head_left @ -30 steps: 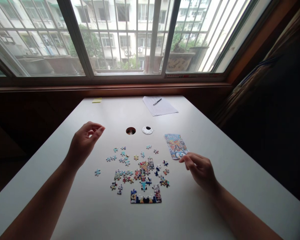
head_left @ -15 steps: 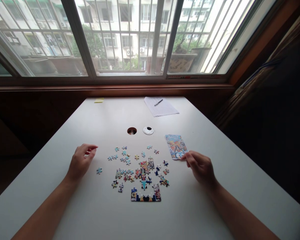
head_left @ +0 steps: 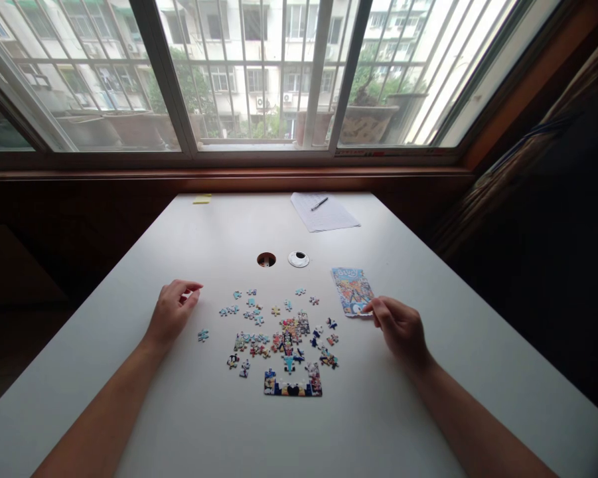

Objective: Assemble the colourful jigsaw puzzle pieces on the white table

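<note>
Several small colourful puzzle pieces (head_left: pixel 279 328) lie scattered on the white table (head_left: pixel 229 226). A joined strip of pieces (head_left: pixel 293 385) sits nearest me. My left hand (head_left: pixel 173 311) rests on the table left of the pieces, fingers loosely curled and holding nothing, a single piece (head_left: pixel 203 335) just beside it. My right hand (head_left: pixel 399 326) lies right of the pieces, its fingertips touching the lower corner of the colourful picture card (head_left: pixel 351 290).
A round cable hole (head_left: pixel 266 259) and its white cap (head_left: pixel 299 259) sit beyond the pieces. A sheet of paper (head_left: pixel 323 214) with a pen (head_left: pixel 319 203) and a yellow sticky note (head_left: pixel 202 198) lie near the far edge under the window.
My left hand has come down from above the table and now rests on it. My right hand has shifted slightly toward the picture card's corner.
</note>
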The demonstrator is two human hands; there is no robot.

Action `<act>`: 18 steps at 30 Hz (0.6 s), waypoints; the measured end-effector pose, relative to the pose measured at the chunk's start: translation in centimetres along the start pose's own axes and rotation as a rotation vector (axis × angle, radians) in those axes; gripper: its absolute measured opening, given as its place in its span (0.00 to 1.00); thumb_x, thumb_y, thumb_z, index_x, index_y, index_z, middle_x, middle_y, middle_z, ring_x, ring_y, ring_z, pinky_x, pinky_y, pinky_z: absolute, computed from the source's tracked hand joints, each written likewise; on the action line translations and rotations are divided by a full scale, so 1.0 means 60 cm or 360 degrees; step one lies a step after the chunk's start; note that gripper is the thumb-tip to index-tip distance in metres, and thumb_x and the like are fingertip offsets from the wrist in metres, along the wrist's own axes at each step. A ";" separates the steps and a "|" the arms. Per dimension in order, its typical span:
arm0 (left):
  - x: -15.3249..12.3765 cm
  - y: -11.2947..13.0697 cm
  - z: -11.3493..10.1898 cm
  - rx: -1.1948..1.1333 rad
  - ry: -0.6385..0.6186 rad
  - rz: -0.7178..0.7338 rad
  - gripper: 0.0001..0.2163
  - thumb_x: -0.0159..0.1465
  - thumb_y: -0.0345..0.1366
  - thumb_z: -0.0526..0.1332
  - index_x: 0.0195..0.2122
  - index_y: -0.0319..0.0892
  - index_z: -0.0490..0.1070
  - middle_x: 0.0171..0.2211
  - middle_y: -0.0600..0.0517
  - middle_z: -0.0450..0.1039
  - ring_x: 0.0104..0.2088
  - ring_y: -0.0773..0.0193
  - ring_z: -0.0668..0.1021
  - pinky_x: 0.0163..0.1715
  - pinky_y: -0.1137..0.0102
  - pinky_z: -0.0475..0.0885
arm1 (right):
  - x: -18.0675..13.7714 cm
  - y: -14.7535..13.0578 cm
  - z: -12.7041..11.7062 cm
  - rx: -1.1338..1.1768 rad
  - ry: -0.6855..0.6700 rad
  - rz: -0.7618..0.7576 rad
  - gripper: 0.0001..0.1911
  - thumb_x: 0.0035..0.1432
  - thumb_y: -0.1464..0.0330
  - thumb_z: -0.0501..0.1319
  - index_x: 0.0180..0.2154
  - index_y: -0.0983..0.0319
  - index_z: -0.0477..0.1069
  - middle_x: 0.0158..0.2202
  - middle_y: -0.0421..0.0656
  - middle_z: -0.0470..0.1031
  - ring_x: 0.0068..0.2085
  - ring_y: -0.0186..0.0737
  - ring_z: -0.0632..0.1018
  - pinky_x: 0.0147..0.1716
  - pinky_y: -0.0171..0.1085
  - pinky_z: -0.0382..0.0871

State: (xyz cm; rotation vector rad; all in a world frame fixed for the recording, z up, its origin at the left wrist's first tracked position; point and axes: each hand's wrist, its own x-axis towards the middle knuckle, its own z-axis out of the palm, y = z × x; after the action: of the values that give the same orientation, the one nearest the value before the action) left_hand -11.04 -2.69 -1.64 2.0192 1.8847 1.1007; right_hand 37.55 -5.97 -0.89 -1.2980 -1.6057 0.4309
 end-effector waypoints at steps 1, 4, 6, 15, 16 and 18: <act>0.000 0.000 0.000 0.0003 -0.0001 0.0006 0.13 0.67 0.44 0.57 0.42 0.44 0.77 0.42 0.48 0.75 0.43 0.55 0.74 0.41 0.63 0.74 | 0.000 0.001 0.000 -0.0006 0.0004 0.0004 0.20 0.69 0.60 0.56 0.27 0.61 0.76 0.19 0.36 0.65 0.22 0.34 0.68 0.27 0.35 0.62; 0.001 -0.001 0.000 0.0008 0.0006 0.0031 0.13 0.67 0.44 0.57 0.42 0.44 0.77 0.41 0.47 0.75 0.43 0.55 0.74 0.41 0.63 0.74 | 0.002 0.002 0.000 -0.0024 0.0021 0.0009 0.21 0.69 0.59 0.56 0.27 0.61 0.77 0.19 0.36 0.65 0.22 0.35 0.69 0.27 0.35 0.62; 0.001 -0.002 0.000 0.0008 0.0009 0.0043 0.12 0.67 0.44 0.57 0.41 0.44 0.77 0.41 0.47 0.75 0.43 0.55 0.74 0.40 0.63 0.74 | 0.002 0.001 0.000 -0.0030 0.0026 0.0010 0.21 0.69 0.59 0.56 0.27 0.61 0.76 0.19 0.36 0.64 0.22 0.35 0.68 0.27 0.35 0.62; -0.017 0.036 -0.003 0.0004 -0.0094 0.0607 0.06 0.67 0.38 0.62 0.39 0.47 0.78 0.41 0.49 0.75 0.46 0.56 0.71 0.47 0.61 0.70 | 0.001 -0.005 -0.003 -0.0037 0.0057 0.0001 0.22 0.69 0.58 0.56 0.27 0.61 0.76 0.19 0.37 0.65 0.22 0.35 0.68 0.26 0.35 0.62; -0.021 0.049 -0.003 -0.0016 -0.0175 0.0724 0.04 0.67 0.37 0.63 0.40 0.47 0.78 0.41 0.49 0.75 0.46 0.56 0.71 0.48 0.60 0.69 | 0.001 -0.005 -0.003 -0.0042 0.0056 0.0000 0.22 0.69 0.58 0.56 0.27 0.61 0.76 0.18 0.37 0.65 0.22 0.35 0.68 0.26 0.35 0.62; -0.029 0.075 -0.001 -0.0058 -0.0370 0.0917 0.05 0.66 0.35 0.64 0.41 0.48 0.78 0.42 0.49 0.74 0.47 0.56 0.70 0.46 0.62 0.70 | 0.002 -0.007 -0.002 -0.0045 0.0053 -0.0006 0.22 0.69 0.58 0.56 0.26 0.61 0.76 0.18 0.37 0.65 0.22 0.35 0.69 0.26 0.35 0.62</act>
State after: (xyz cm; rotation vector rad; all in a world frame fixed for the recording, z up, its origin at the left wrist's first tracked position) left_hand -7.43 -5.17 0.33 2.6156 1.1905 0.9346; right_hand 37.43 -6.06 -0.44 -1.3167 -1.5911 0.3836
